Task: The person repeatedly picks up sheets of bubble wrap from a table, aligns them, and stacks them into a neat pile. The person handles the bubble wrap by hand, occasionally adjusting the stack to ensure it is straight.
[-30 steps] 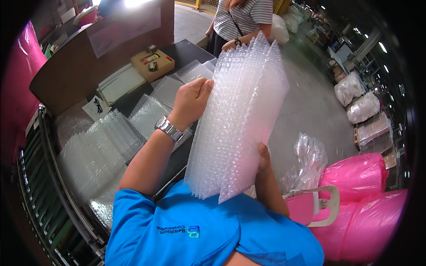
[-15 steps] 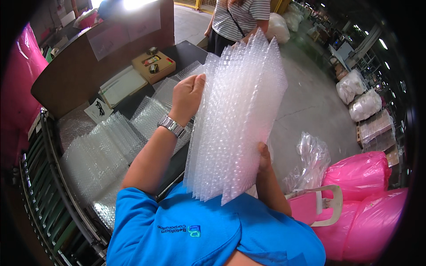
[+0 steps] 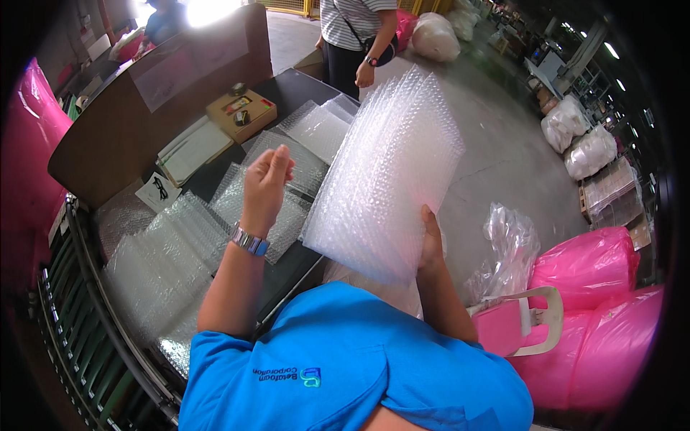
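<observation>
My right hand (image 3: 431, 241) grips a stack of clear bubble-wrap sheets (image 3: 388, 179) by its right edge; the thumb shows in front, and the fingers are hidden behind. The stack stands tilted before my chest, its sheets fanned slightly at the top. My left hand (image 3: 267, 188), with a metal watch at the wrist, is raised left of the stack and apart from it. Its fingers are curled in with the thumb against them, and nothing shows in it. Below and behind it, more bubble-wrap pieces (image 3: 169, 241) lie spread over the dark table (image 3: 293, 85).
A cardboard box (image 3: 251, 126) with tape rolls, papers (image 3: 192, 151) and a brown partition (image 3: 108, 147) are at the table's back. Rollers (image 3: 75, 323) run along the left. Pink wrapped bundles (image 3: 586, 269) stand at right. Another person (image 3: 352, 43) stands beyond the table.
My left hand has let go of the stack's left edge and moved left, away from it. The stack's sheets lie closer together. The other person's arm now hangs lower.
</observation>
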`<state>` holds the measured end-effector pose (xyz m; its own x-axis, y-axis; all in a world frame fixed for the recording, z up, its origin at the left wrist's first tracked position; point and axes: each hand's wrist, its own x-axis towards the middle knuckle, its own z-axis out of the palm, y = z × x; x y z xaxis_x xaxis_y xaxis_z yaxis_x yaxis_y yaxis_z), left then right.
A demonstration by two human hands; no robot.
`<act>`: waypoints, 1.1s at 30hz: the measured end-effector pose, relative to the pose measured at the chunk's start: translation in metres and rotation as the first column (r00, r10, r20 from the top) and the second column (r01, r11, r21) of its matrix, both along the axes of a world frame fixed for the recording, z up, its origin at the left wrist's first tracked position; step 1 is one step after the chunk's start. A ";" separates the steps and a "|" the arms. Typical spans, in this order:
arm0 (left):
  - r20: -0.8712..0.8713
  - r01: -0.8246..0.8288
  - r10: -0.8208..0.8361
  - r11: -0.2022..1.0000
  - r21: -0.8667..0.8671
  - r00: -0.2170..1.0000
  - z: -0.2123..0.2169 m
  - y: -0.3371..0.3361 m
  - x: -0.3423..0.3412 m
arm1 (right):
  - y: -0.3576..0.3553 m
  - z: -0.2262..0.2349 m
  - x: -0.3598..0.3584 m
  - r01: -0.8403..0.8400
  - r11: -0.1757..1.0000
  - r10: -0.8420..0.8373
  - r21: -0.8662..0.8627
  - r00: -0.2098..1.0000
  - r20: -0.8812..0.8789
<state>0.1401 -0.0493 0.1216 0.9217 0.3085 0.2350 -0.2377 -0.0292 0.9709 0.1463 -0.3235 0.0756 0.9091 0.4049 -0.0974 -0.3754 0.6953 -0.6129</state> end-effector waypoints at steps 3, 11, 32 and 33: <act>-0.138 0.225 -0.219 0.974 0.028 0.966 -0.004 -0.006 -0.016 | 0.001 -0.002 0.002 0.029 1.000 -0.030 -0.009 0.999 -0.032; -0.166 0.298 -0.248 0.797 0.526 0.954 -0.009 -0.018 -0.031 | 0.004 -0.021 0.002 0.073 0.992 -0.077 -0.101 0.996 -0.045; -0.170 0.174 -0.204 0.969 -0.177 0.964 -0.052 -0.054 -0.014 | -0.043 -0.044 0.010 0.258 0.962 -0.268 -0.090 0.956 -0.119; -0.179 0.263 -0.298 0.945 -0.196 0.938 -0.051 -0.058 -0.017 | -0.042 -0.044 0.008 0.272 0.955 -0.284 -0.115 0.953 -0.102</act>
